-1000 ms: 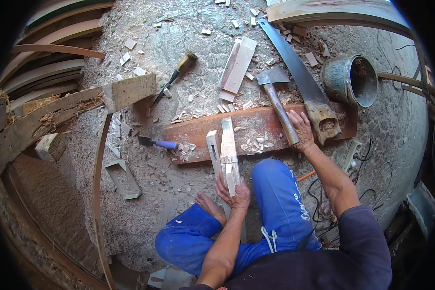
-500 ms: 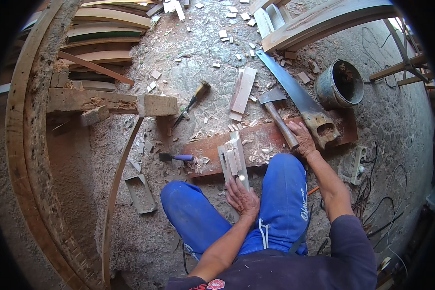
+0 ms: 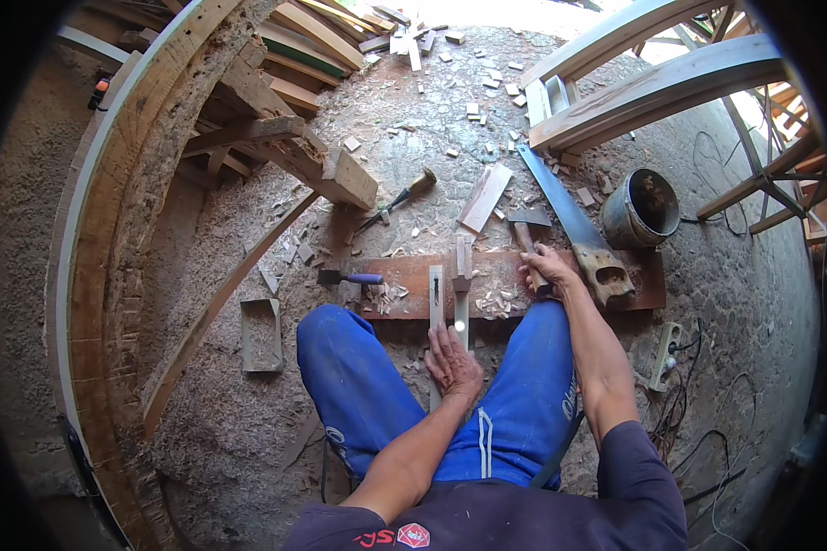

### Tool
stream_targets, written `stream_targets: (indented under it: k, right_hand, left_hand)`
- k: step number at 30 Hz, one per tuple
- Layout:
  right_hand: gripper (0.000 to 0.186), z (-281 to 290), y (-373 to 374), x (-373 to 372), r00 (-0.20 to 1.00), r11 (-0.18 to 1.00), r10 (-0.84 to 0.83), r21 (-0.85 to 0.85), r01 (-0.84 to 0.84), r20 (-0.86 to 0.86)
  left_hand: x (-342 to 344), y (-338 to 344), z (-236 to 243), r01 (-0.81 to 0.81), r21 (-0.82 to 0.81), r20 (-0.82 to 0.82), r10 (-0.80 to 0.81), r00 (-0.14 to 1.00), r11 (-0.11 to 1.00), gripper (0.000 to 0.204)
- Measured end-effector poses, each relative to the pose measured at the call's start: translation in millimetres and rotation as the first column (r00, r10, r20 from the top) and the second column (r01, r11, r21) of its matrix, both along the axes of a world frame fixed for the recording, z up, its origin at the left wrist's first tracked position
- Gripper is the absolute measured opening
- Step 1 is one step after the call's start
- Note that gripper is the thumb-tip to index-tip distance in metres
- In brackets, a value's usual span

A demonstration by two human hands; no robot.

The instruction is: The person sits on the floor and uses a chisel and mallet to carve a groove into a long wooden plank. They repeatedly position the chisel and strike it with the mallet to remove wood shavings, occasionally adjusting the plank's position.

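Grip of right hand [image 3: 546, 266] closed round handle of hatchet [image 3: 526, 239], over reddish plank [image 3: 406, 270]. Left hand [image 3: 455, 363] laid on slotted pale strip [image 3: 436, 310] crossing plank's near edge; whether clamped, unclear. Purple-handled chisel [image 3: 364, 278] at plank's left end, saw [image 3: 565, 209] handle toward plank's right end.

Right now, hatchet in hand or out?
In hand: the right hand is wrapped over the handle of the hatchet, covering part of it. Lifted or resting: cannot tell.
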State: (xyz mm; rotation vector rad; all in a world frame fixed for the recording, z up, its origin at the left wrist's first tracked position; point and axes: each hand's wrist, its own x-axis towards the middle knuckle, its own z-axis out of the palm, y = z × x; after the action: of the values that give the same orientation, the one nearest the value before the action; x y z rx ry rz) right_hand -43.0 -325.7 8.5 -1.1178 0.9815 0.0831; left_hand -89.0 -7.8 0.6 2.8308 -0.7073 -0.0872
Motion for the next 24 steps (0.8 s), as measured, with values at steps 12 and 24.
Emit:
stream_targets:
  k: [12, 24]
  right_hand:
    - [0.049, 122.9, 98.9, -101.8, 0.801, 0.992, -0.017, -0.090, 0.088, 0.598]
    - [0.045, 123.9, 59.4, -120.6, 0.625, 0.109, 0.731, -0.857, -0.503, -0.274]
  left_hand:
    - [6.0, -7.6, -9.5, -0.074, -0.080, 0.039, 0.077, 0.996, 0.994, 0.069]
    - [215.6, -102.4, 116.5, -0.367, -0.829, -0.559, -0.593, 0.579, 0.422, 0.088]
